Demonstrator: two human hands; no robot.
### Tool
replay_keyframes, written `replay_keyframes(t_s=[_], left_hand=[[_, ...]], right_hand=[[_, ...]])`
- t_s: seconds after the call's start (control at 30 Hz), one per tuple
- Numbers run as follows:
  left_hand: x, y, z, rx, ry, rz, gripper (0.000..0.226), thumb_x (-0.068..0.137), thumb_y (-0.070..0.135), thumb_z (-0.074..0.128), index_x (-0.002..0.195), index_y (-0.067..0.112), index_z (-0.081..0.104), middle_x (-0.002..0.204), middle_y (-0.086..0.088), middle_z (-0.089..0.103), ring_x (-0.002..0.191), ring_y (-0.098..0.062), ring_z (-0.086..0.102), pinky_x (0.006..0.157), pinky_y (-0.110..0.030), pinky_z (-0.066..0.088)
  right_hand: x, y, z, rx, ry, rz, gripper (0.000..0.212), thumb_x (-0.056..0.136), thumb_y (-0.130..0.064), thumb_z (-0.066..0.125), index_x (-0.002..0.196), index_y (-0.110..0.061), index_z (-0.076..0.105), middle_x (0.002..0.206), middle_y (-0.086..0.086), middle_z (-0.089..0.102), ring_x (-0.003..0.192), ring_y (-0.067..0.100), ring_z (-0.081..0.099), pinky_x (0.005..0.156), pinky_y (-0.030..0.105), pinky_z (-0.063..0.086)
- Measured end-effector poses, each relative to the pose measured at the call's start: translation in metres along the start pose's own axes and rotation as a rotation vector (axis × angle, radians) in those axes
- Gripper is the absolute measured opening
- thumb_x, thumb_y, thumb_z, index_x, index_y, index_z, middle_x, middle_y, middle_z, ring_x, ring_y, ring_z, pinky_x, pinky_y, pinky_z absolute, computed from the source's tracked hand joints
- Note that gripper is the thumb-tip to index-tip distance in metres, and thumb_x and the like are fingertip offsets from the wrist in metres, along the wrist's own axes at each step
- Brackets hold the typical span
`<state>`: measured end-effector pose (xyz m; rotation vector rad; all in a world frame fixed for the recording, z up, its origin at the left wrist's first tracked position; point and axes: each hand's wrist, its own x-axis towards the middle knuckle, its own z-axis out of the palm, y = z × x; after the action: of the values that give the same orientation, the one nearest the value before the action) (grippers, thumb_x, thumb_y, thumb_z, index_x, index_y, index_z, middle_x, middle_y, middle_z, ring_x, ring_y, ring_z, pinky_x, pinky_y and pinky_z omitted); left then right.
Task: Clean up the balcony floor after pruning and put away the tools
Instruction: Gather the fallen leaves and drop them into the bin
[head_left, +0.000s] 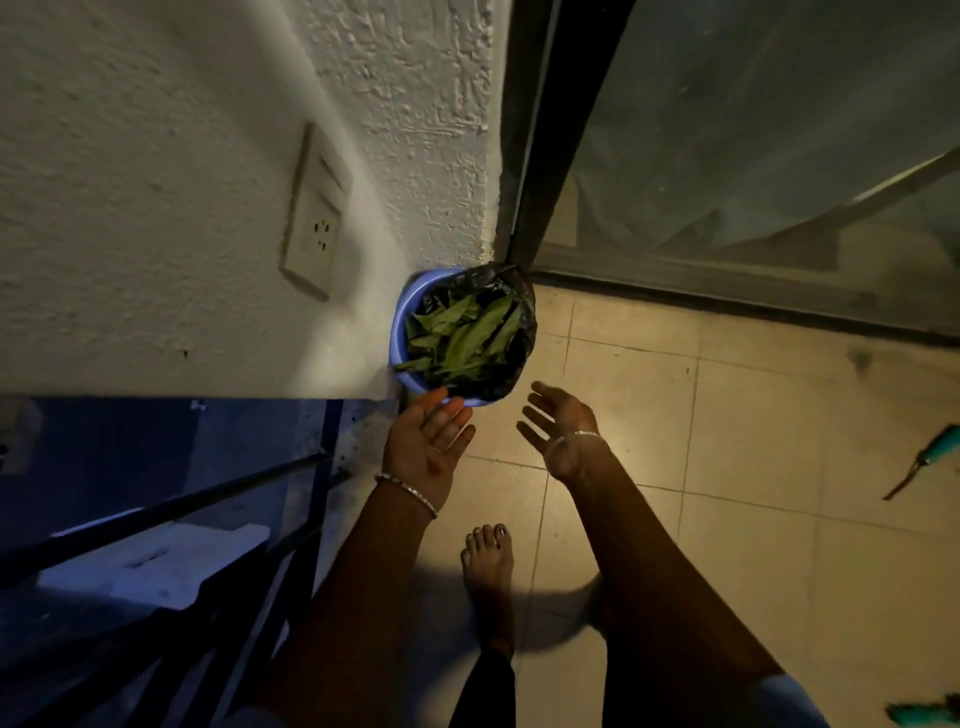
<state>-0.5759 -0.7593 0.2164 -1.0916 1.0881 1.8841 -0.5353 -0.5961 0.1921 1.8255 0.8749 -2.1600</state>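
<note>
The blue bin (400, 322) stands in the corner where the wall (156, 156) meets the glass door (753, 130). It is lined with a black bag (524, 322) and heaped with green leaves (462, 332). Both hands hover just in front of it, apart from each other and holding nothing. The left hand (428, 449) is palm up with straight fingers, its fingertips at the bin's near rim (whether they touch it I cannot tell). The right hand (558, 423) is loosely spread just beside it.

By the look of it, gathering the cuttings is largely done: the lit floor (753, 441) near the bin shows no leaves. The tools are what is left. One tool with a teal handle (930, 460) lies on the floor well off to the right. Another teal thing (927, 714), cut off at the lower right edge of view, is too partial to name.
</note>
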Motion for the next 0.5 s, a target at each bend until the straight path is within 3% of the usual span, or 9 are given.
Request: replay_keyframes(t_s=[0.1,0.23,0.5], left_hand=[[-0.012,-0.014,0.025,0.037,-0.048,-0.003,0.035,0.105,0.025,0.034,0.130,0.008,0.052,0.117,-0.012,0.062,0.106,-0.024,0.061,0.089,-0.036,0.048],[-0.036,-0.049,0.077,0.217,-0.060,-0.030,0.027,0.103,0.022,0.037,0.109,0.010,0.061,0.112,-0.010,0.064,0.098,-0.021,0.063,0.086,-0.034,0.049],[-0.089,-0.167,0.175,0.647,-0.249,-0.052,0.023,0.100,0.018,0.045,0.107,0.012,0.065,0.118,-0.013,0.065,0.103,-0.025,0.066,0.086,-0.034,0.053]], right_hand=[[-0.024,0.004,-0.048,0.102,0.047,-0.012,0.019,0.096,-0.015,0.054,0.106,-0.011,0.069,0.108,0.008,0.070,0.103,0.025,0.065,0.088,0.037,0.053],[-0.061,-0.005,-0.106,0.203,0.132,-0.109,0.022,0.095,-0.011,0.050,0.105,-0.011,0.069,0.089,0.006,0.070,0.086,0.023,0.067,0.083,0.036,0.054],[-0.108,-0.034,-0.234,0.440,0.293,-0.322,0.025,0.094,-0.009,0.046,0.101,-0.010,0.070,0.077,0.005,0.068,0.070,0.020,0.064,0.067,0.030,0.051]])
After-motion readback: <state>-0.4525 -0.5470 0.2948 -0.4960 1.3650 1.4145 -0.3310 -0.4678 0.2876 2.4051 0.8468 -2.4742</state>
